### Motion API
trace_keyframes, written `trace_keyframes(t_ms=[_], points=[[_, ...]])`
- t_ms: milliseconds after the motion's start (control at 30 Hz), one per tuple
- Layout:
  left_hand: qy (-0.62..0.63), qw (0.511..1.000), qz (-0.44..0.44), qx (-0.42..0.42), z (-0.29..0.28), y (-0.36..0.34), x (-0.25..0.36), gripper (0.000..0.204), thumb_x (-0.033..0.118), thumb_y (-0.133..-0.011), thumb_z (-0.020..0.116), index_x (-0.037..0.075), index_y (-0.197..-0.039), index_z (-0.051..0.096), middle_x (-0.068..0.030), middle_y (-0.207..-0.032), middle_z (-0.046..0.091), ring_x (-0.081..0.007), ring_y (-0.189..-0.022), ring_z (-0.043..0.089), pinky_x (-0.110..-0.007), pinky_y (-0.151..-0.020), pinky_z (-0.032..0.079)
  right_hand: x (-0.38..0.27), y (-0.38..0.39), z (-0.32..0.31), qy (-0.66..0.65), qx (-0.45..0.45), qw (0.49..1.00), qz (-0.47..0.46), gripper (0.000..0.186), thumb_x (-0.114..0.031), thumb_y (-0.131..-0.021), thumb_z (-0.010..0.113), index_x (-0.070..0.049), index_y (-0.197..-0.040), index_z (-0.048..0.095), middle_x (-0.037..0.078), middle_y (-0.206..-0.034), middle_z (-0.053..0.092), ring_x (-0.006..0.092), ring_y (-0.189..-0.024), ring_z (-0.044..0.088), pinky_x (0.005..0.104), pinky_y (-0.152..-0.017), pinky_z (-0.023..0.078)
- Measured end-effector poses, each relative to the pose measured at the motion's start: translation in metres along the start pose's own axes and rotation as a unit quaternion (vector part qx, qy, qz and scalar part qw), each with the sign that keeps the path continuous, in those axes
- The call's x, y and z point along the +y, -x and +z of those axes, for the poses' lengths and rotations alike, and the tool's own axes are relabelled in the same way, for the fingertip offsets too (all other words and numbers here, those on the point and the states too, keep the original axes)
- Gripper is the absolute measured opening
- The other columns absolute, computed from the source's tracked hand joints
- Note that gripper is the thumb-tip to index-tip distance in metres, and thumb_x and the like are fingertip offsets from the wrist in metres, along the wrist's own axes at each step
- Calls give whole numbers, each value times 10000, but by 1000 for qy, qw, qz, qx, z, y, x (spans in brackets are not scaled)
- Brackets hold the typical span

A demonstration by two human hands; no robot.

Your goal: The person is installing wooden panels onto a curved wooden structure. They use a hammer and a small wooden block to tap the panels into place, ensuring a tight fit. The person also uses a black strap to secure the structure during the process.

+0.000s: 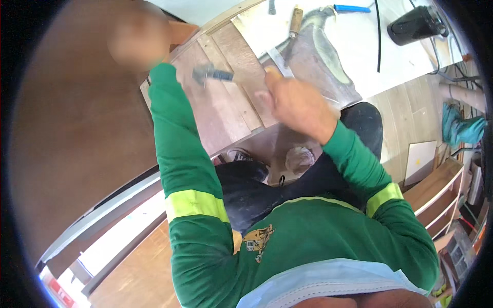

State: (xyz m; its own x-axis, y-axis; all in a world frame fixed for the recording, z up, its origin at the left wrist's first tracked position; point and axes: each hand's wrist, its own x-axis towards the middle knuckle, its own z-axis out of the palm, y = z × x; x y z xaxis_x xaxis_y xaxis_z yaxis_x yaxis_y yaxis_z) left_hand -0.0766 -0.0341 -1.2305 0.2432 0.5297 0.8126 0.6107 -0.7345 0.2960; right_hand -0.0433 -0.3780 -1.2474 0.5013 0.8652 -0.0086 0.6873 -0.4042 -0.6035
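Observation:
My left hand [138, 40] reaches to the upper left, smeared so that its fingers cannot be made out. Beside it an orange-brown flat piece [183, 33] juts out over the wooden panel's edge. My right hand [300, 105] is closed in a fist above the panel [221, 113], its thumb along the top. Left of that fist is a blurred hammer [208, 74], grey head to the left, dark neck pointing toward the hand. The rest of its handle blends into the wood. A pale metal strip [280, 61] lies just beyond my right thumb.
A wooden-handled tool [296, 21], a blue strip [352, 8], a grey curved-edged piece [328, 61] and a black cup [417, 24] lie on the white board [359, 41]. A large brown sheet [77, 143] fills the left. Wooden shelving [439, 192] stands at the right.

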Motion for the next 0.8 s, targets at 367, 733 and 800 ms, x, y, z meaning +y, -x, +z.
trace_keyframes(t_ms=[367,733,800], points=[[143,985,-88,-40,-22,17,-72,820,239,-821,859,-67,-1367,328,-216,-1330,287,-349,-1262,384,-489,-1011,546,25,14,51,-151,-59,986,-32,343,-336,-983,610,4,-1011,585,257,-790,684,471,-767,681,569,-694,530],[196,974,-98,-59,-48,43,-76,899,310,-784,925,-20,-1400,359,-166,-1344,267,-323,-1296,395,-505,-1078,512,14,25,63,-204,-103,973,-37,326,-327,-984,621,-8,-1037,581,248,-806,685,454,-787,686,563,-698,528],[228,967,-98,-59,-45,35,-64,886,303,-769,937,-27,-1385,392,-165,-1338,276,-324,-1301,393,-502,-1088,498,15,24,66,-197,-101,974,-39,321,-323,-983,622,-9,-1037,581,246,-796,683,453,-778,685,562,-691,528]])
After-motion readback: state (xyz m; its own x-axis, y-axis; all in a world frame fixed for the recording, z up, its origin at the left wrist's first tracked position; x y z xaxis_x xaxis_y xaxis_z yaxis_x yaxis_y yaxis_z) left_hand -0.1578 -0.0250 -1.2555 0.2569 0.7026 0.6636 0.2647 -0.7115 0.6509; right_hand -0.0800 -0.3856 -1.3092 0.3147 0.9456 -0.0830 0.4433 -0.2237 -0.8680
